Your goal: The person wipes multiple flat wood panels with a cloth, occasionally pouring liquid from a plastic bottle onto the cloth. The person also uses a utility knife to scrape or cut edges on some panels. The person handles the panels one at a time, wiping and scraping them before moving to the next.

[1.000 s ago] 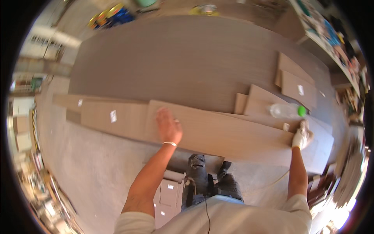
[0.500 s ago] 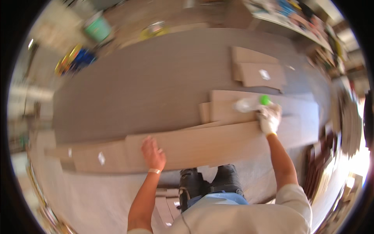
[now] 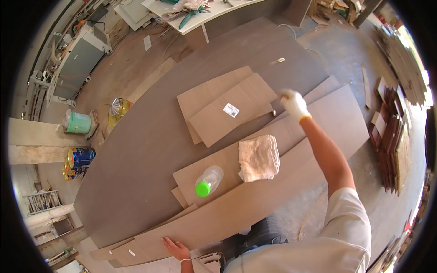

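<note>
My bare left hand (image 3: 176, 249) rests flat, fingers spread, on the near edge of a long brown board (image 3: 227, 210). My right hand (image 3: 295, 105), in a white glove, is raised over the far boards near the right end of a narrow strip (image 3: 321, 93). Motion blurs its fingers, so I cannot tell whether they hold anything. Between the hands, a folded pinkish cloth (image 3: 258, 158) lies on the boards. Left of it is a clear plastic bottle (image 3: 213, 176) with a green cap. Farther off, two shorter brown boards (image 3: 233, 109) overlap, the upper one bearing a white label.
Everything lies on a large brown panel (image 3: 141, 159). Beyond it stands a white-topped bench (image 3: 205, 20) with tools. A green bucket (image 3: 78, 123) and blue-and-yellow tins (image 3: 81, 157) are on the left. Stacked dark red boards (image 3: 389, 136) lean at the right.
The view has swung to the right. My gloved hand has left the bottle's side and reached farther out; the cloth now shows on the boards. My left hand stays on the long board.
</note>
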A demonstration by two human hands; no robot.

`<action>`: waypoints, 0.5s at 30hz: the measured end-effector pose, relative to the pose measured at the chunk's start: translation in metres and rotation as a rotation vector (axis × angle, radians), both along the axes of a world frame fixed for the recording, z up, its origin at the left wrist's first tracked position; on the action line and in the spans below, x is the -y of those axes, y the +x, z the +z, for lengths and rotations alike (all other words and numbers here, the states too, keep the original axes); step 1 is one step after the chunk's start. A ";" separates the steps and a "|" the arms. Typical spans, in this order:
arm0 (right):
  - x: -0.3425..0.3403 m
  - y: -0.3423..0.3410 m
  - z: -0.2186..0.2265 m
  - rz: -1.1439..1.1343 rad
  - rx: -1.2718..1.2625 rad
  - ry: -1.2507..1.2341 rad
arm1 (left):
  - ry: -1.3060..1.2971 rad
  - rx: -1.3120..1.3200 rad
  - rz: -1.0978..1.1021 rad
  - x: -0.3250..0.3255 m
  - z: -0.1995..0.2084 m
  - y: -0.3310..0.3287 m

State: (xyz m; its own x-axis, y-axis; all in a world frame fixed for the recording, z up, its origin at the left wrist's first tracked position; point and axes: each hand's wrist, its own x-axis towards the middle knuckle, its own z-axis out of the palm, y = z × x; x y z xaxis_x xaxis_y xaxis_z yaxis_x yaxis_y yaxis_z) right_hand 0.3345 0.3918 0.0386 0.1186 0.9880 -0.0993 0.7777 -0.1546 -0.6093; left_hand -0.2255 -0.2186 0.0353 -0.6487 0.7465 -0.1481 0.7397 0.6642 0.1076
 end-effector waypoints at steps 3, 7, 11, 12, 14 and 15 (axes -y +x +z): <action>-0.105 0.053 -0.042 -0.015 0.404 0.146 | -0.039 0.138 -0.089 -0.030 0.014 0.075; -0.187 0.045 -0.059 0.102 0.709 0.195 | -0.145 0.232 -0.157 -0.044 0.049 0.130; -0.219 0.049 -0.055 0.103 0.836 -0.106 | -0.161 0.282 -0.177 -0.055 0.059 0.153; -0.219 0.043 -0.052 0.129 0.848 -0.148 | -0.168 0.291 -0.172 -0.053 0.060 0.152; -0.192 0.007 -0.051 0.101 0.690 -0.113 | -0.155 0.242 -0.164 -0.041 0.069 0.154; -0.182 0.000 -0.046 0.071 0.663 -0.117 | -0.135 0.248 -0.162 -0.048 0.071 0.155</action>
State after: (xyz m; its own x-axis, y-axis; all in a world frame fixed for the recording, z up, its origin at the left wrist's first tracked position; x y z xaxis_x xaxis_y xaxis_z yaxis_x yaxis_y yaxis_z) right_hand 0.3347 0.5735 -0.0073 0.1261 0.9828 -0.1346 0.9920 -0.1248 0.0181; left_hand -0.0709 -0.1706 0.1062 -0.4547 0.8000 -0.3916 0.7992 0.5605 0.2170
